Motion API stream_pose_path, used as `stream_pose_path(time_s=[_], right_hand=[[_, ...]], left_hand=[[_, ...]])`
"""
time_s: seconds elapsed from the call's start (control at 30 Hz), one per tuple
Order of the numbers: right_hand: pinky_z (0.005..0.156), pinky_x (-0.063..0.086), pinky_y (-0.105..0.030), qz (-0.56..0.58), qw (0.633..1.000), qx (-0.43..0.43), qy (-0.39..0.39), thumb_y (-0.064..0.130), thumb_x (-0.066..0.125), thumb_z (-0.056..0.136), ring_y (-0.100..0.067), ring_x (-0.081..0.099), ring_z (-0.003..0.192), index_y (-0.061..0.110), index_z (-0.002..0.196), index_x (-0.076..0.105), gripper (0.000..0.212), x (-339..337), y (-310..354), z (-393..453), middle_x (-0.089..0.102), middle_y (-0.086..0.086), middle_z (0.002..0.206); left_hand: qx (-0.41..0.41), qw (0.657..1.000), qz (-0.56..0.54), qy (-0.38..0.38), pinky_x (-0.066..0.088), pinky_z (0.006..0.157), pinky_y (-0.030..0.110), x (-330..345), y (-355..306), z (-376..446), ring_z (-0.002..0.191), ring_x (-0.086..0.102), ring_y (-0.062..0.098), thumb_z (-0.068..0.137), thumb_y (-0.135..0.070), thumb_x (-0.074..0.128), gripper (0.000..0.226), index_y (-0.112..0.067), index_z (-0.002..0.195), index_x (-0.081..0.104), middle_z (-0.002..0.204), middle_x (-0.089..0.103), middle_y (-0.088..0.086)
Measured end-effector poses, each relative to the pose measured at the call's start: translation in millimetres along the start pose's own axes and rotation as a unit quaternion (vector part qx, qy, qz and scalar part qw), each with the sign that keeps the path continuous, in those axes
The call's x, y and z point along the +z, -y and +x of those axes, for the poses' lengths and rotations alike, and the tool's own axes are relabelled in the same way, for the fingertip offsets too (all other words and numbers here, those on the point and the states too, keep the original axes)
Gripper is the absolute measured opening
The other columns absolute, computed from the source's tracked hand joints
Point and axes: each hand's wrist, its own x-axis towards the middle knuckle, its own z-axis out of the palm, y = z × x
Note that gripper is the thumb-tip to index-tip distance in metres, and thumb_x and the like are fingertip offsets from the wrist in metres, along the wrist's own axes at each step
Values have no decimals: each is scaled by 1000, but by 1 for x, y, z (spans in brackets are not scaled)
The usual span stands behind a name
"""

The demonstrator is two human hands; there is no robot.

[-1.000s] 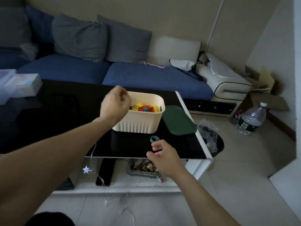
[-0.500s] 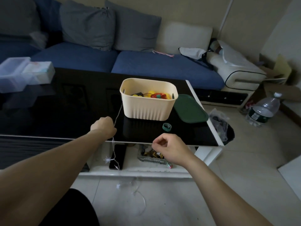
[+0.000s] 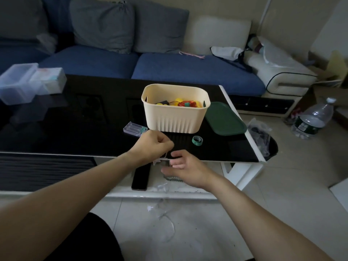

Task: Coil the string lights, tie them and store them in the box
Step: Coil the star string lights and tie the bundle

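String lights (image 3: 165, 221): thin clear wire with small white star bulbs, trailing from the left hand (image 3: 153, 146) over the worktop (image 3: 75, 132) edge and down to a loose heap on the floor. Clear battery case (image 3: 135, 129) lies on the worktop just left of the box (image 3: 176, 110), apparently the strand's end

Left hand: fingers curled tight, pinching the wire at the worktop's front edge. Right hand (image 3: 185, 167): fingers relaxed and spread, holding nothing, just beside the strand below the left fist, one star (image 3: 157, 161) between the two hands

Handling, as judged: very light, limp, no stiffness to hold a loop by itself; wire likely slick and prone to kinking and snagging star on star. Stars look like brittle plastic, so grip the bare wire between them, not the bulbs. Battery case is the one heavy part; best as anchor for the coil, wound hand to hand with slack drawn up gently from the floor

Green tie (image 3: 197, 140) waits on the worktop in front of the box. Box is open, green lid (image 3: 225, 119) beside it, a red coiled strand with yellow bulbs already inside
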Motion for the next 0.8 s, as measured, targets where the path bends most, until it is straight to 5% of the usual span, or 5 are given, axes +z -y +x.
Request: stream_pose_path(time_s=[0.1,0.2,0.33,0.63,0.8], right_hand=[[100,50,-35,56,998,-3,-12,48,80,72,-16,66,112,24,126,60,62,4,1,2,70,3,120],[89,49,-37,132,991,-11,8,29,69,93,-23,70,96,16,98,74,15,2,4,-4,75,-4,95],[69,49,-36,278,959,-27,-45,16,62,97,-15,49,51,10,77,67,21,-15,12,-15,45,0,54],[52,25,-25,555,801,-80,-211,18,47,99,-11,30,50,13,71,54,30,-80,-5,-32,36,4,55],[57,34,-27,476,845,-67,-235,21,47,102,-12,40,56,14,76,57,29,-78,-11,-32,47,2,64]], left_hand=[[17,998,-59,-7,51,73,23,10,-1,-6,85,66,6,74,-24,60,21,-10,58,63,92,72,-3],[33,997,-64,-4,51,64,26,14,0,-5,67,64,12,84,-14,61,18,-4,70,67,73,72,3],[-1,988,-153,20,40,50,28,13,7,-4,54,48,16,95,-31,59,34,-8,70,56,58,55,1],[-14,989,19,144,45,58,31,-2,21,-8,55,49,12,98,-38,54,37,-14,73,67,56,55,-5],[-43,963,-39,264,41,47,26,6,15,-15,43,42,9,100,-30,55,33,-2,85,65,46,46,-7]])
